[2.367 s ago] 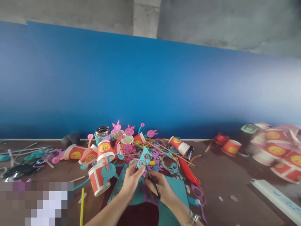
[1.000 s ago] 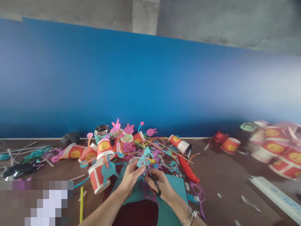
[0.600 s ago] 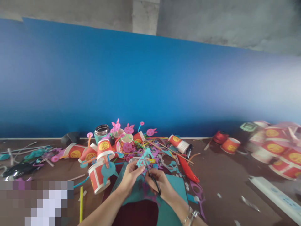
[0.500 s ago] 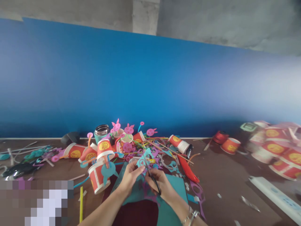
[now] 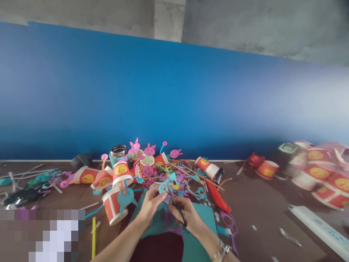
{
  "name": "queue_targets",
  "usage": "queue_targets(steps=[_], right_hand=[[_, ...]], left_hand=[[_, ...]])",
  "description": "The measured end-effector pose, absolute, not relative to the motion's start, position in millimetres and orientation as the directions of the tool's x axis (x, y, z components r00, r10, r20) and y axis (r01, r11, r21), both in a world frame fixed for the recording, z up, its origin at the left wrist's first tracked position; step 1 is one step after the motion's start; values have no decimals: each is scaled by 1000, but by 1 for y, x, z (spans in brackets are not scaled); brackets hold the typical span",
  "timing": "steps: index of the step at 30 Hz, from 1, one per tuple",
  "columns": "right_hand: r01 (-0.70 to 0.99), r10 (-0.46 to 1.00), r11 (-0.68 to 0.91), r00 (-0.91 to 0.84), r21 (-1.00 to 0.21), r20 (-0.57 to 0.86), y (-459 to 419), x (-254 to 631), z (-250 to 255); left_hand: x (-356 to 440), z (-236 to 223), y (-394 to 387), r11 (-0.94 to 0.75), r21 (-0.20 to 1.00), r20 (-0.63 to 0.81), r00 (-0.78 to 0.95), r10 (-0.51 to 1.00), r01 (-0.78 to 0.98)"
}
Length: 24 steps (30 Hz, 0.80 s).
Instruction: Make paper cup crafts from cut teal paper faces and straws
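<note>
My left hand [image 5: 151, 204] pinches a small piece of light blue paper [image 5: 164, 188] with a heart inside a circle drawn on it. In my right hand [image 5: 185, 211] is a pair of dark scissors [image 5: 178, 207], its blades against the right side of that paper. Both hands hover over teal sheets [image 5: 203, 218] and a dark maroon sheet [image 5: 160, 247]. Behind them lie pink and blue cut-outs, straws and scraps. A paper cup [image 5: 114, 206] with a blue paper figure [image 5: 125, 199] on it stands left of my left hand.
A thermos [image 5: 118, 154] and several red cups [image 5: 87, 176] stand at the back left. A red pouch-like item [image 5: 218, 198] and a stack of cups [image 5: 208, 168] lie right of the scraps. Farther right are a power strip [image 5: 321, 229] and a cup pile [image 5: 321, 169].
The view has shifted slightly. My left hand and the blue paper have tipped a little; the scissors stay at the paper's edge. A clear strip has appeared on the table at right.
</note>
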State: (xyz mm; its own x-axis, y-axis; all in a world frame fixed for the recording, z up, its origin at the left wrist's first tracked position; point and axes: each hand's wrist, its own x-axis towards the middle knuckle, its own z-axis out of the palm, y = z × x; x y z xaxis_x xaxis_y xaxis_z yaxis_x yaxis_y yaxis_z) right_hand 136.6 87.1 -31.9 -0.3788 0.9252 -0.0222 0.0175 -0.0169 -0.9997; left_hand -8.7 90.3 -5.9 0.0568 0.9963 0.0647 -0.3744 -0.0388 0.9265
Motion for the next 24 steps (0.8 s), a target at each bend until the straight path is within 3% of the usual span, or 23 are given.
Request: queue_targets(steps=[24], right_hand=[[63, 925, -11, -377, -998, -34, 85, 136, -25]], left_hand=[[-15, -22, 97, -65, 935, 58, -33, 998, -348]])
